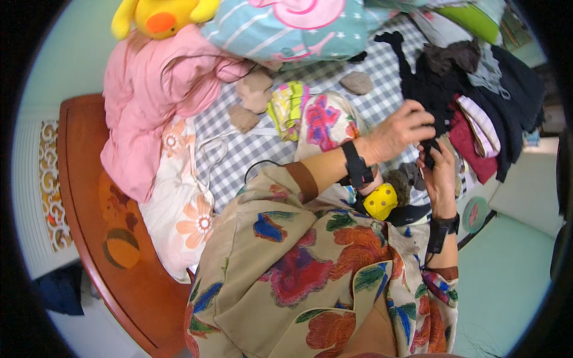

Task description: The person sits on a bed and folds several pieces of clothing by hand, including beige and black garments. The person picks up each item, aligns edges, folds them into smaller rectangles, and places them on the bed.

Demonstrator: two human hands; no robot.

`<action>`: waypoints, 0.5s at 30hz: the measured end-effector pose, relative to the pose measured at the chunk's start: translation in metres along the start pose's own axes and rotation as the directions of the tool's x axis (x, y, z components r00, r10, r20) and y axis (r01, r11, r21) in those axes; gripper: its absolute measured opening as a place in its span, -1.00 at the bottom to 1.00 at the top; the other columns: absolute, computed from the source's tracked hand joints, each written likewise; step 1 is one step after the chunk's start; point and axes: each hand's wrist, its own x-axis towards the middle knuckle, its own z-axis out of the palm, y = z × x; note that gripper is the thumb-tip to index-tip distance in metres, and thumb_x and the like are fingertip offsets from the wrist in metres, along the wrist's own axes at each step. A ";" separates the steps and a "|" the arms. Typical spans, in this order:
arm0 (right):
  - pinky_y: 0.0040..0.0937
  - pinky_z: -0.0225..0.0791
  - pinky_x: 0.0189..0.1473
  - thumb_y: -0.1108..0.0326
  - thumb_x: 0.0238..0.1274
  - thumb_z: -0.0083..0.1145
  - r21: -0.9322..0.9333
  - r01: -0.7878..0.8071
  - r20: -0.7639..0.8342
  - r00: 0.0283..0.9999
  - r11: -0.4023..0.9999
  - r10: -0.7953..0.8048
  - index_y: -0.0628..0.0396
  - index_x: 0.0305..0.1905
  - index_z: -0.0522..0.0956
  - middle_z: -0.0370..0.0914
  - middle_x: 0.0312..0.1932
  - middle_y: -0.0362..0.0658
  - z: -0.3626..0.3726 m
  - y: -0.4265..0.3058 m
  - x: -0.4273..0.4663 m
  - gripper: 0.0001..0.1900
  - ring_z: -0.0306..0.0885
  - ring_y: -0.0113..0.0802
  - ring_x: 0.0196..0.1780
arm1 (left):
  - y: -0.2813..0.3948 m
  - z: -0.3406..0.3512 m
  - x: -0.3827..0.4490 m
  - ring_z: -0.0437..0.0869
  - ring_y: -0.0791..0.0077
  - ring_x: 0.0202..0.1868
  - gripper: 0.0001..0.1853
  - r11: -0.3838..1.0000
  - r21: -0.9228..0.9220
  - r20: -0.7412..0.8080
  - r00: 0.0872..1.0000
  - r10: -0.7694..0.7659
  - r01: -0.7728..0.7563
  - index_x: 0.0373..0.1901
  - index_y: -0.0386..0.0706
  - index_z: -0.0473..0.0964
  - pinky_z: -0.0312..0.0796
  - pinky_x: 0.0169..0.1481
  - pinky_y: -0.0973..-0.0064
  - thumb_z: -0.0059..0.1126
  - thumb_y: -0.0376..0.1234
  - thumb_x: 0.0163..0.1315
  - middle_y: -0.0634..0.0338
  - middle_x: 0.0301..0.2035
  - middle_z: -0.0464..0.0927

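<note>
A small black cloth piece [430, 152], possibly a sock, is bunched between my two hands. My right hand [441, 172] pinches it from below, thumb and fingers around it. My left hand [400, 129] reaches across from the left, its curled fingers at the cloth's top edge. Just beyond them lies a tangled heap of black clothing [425, 85]. Near my left wrist are a yellow dotted cloth bundle [380, 201] and a dark grey bundle [397, 185]. My leg in floral trousers [322, 121] stretches under my left forearm.
Grey rolled cloth [357, 83], beige bundles [244, 118] and folded yellow-green cloth [288, 109] lie on the checked sheet [233, 165]. A pink quilt [156, 98] is at left, beside a wooden headboard [89, 179]. Dark red folded cloth [474, 143] sits at the bed's right edge.
</note>
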 end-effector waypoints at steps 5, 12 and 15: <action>-0.36 0.43 -0.09 0.32 0.34 0.00 0.376 -0.151 0.008 0.987 0.914 0.160 0.18 0.05 0.43 0.49 -0.06 -0.15 0.012 0.003 -0.006 -0.74 0.49 -0.36 -0.08 | 0.009 -0.004 -0.022 0.48 0.28 0.07 -0.85 0.992 0.043 0.035 0.993 0.116 -0.117 -0.53 -0.19 0.54 0.44 0.04 0.35 0.20 -0.40 -0.22 0.22 -0.13 0.56; -0.25 0.46 -0.04 0.07 0.35 0.08 0.461 -0.400 0.239 0.916 0.792 0.324 -0.02 -0.02 0.48 0.51 -0.12 -0.23 0.001 0.014 -0.006 -0.72 0.52 -0.37 -0.11 | 0.006 -0.003 -0.026 0.45 0.27 0.17 -0.88 0.948 -0.170 0.392 0.864 0.315 -0.269 -0.48 -0.15 0.57 0.34 0.07 0.31 0.13 -0.36 -0.09 0.22 -0.16 0.56; -0.21 0.49 -0.08 0.26 0.25 0.11 0.613 -0.364 0.215 0.931 0.701 0.294 0.05 -0.09 0.48 0.52 -0.19 -0.21 -0.025 0.029 0.006 -0.80 0.53 -0.32 -0.18 | 0.002 0.008 -0.015 0.43 0.20 0.22 -0.87 0.900 -0.393 0.452 0.812 0.368 -0.189 -0.44 -0.17 0.58 0.31 0.17 0.21 0.13 -0.47 -0.08 0.17 -0.11 0.60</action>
